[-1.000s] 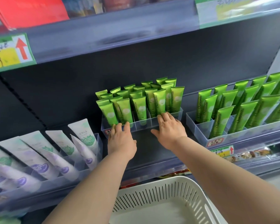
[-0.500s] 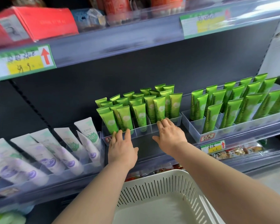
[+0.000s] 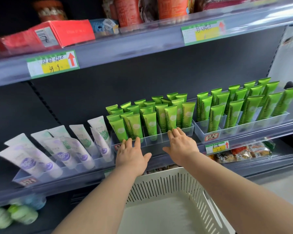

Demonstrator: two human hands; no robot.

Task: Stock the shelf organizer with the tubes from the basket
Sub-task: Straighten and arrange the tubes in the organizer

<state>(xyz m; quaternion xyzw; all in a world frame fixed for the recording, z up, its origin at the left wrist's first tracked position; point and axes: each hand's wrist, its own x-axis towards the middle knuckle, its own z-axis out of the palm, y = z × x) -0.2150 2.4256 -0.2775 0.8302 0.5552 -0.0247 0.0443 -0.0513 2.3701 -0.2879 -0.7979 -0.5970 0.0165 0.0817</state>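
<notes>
A clear plastic shelf organizer (image 3: 156, 138) stands on the middle shelf, packed with several upright green tubes (image 3: 150, 122). My left hand (image 3: 131, 157) lies flat against the organizer's front wall at its left end, fingers straight. My right hand (image 3: 181, 146) presses flat against the front wall near its right end, fingertips touching the wall below a green tube. Neither hand holds anything. The white slotted basket (image 3: 161, 186) sits below my arms, and no tubes show in the part I can see.
A second clear organizer (image 3: 213, 134) with several green tubes stands to the right. White and purple tubes (image 3: 57, 149) lean in a tray on the left. Red boxes and packets fill the upper shelf (image 3: 142, 48). Snack packs (image 3: 243, 152) lie on the shelf below.
The view has tilted upward, showing more of the upper shelf. Both hands stay flat on the organizer's front, and the organizer has barely shifted.
</notes>
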